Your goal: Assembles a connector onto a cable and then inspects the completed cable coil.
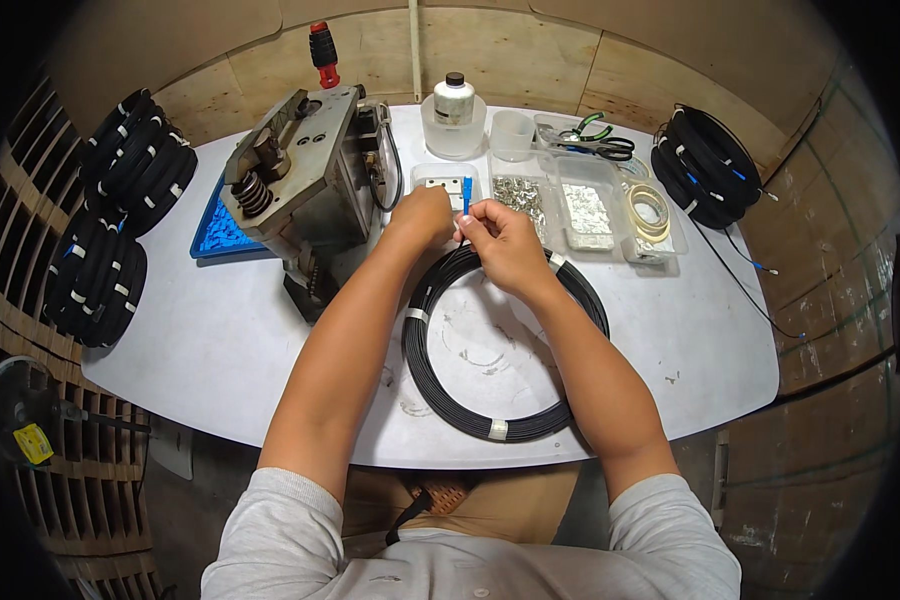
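A coil of black cable (432, 385), bound with white tape, lies on the table between my forearms. Its end rises to a blue connector (467, 190), which my right hand (507, 243) pinches upright between thumb and fingers. Just left of it, my left hand (422, 217) is closed with its fingers curled, close to the cable end; what is in its fingertips, if anything, is hidden. Beyond both hands sits a shallow clear tray holding a white block (440, 187) with dark holes, partly covered by my left hand.
A metal press (315, 165) stands at left beside a blue tray (232, 255) of small blue parts. Clear boxes with metal pieces (520, 195), white parts (586, 215) and tape rolls (650, 214) sit at right. More cable coils (708, 165) flank the table; a bottle (454, 100) stands behind.
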Available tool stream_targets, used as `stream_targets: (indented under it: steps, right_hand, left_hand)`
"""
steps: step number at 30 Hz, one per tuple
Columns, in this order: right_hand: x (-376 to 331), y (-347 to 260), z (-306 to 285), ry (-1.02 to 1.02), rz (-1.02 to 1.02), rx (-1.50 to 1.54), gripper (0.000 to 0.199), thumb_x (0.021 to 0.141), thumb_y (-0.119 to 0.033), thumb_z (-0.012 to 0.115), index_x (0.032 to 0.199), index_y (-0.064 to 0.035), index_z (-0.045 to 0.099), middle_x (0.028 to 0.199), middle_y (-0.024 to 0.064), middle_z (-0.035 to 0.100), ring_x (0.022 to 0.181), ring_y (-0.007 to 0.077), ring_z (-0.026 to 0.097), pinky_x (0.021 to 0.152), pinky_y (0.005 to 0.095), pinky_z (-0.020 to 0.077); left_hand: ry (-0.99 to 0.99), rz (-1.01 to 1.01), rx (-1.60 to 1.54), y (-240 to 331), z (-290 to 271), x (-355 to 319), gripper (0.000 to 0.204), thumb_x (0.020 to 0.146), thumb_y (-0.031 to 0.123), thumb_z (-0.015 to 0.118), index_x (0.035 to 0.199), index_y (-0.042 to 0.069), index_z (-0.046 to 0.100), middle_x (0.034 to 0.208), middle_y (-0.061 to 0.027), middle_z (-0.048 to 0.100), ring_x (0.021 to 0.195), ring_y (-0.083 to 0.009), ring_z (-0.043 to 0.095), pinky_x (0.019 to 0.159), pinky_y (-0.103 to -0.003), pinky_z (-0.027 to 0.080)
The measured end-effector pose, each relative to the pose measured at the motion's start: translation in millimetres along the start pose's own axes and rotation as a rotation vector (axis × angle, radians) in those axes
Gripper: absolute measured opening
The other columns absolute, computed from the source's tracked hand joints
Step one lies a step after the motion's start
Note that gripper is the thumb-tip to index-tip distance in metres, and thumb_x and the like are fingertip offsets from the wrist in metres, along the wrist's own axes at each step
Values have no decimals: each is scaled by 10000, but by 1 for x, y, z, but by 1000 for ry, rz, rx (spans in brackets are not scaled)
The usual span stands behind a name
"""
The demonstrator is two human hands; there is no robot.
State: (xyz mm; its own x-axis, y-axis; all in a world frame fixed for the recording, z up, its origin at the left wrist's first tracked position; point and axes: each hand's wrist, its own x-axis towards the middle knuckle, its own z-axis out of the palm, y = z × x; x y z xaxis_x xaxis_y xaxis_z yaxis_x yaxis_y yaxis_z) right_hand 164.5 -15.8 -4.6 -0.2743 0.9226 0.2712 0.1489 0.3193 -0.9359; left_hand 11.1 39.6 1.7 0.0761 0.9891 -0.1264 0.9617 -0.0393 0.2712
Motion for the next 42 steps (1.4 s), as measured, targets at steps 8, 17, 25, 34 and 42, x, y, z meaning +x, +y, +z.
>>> stream_targets:
  steps: [8, 17, 25, 34, 42]
  right_hand:
    - [-1, -4, -1, -33, 21, -27, 144, 977, -156, 606, 941, -23, 646, 788, -5, 654, 665, 42, 519, 620, 219, 432]
    - [-1, -2, 0, 24, -3, -21, 171, 934, -159, 634, 860, -6, 661, 697, 15, 658, 613, 63, 552, 584, 265, 454]
    - [-3, -3, 2, 52, 1, 22, 162, 923, -159, 646, 882, -7, 680, 710, 19, 671, 615, 66, 570, 596, 256, 466]
    - [-2, -5, 0, 45, -13, 6, 162, 924, -150, 647, 894, 7, 679, 720, 33, 677, 626, 76, 583, 607, 258, 474]
    - [-3, -7, 0, 10, 19, -7, 157, 963, -158, 629, 924, -9, 660, 784, 14, 679, 695, 49, 575, 612, 219, 434]
  left_hand:
    - [422, 225, -687, -14, -7, -10, 170, 776, 139, 735, 901, 25, 749, 863, -136, 739, 761, -197, 709, 733, -301, 551]
    - [108, 333, -1729, -8, -24, -29, 227, 924, 71, 664, 1130, -22, 650, 971, -83, 701, 857, -133, 671, 767, -257, 550]
    - [-57, 334, -1842, -13, -19, -21, 241, 936, 112, 665, 1144, -12, 656, 986, -68, 696, 863, -134, 648, 813, -284, 532]
    - [-51, 402, -1815, -11, -17, -21, 238, 935, 108, 670, 1136, -19, 669, 996, -79, 698, 900, -136, 649, 829, -280, 532]
    - [-29, 425, -1752, -11, -18, -24, 225, 936, 101, 665, 1133, -8, 669, 1016, -77, 680, 947, -155, 641, 864, -316, 530]
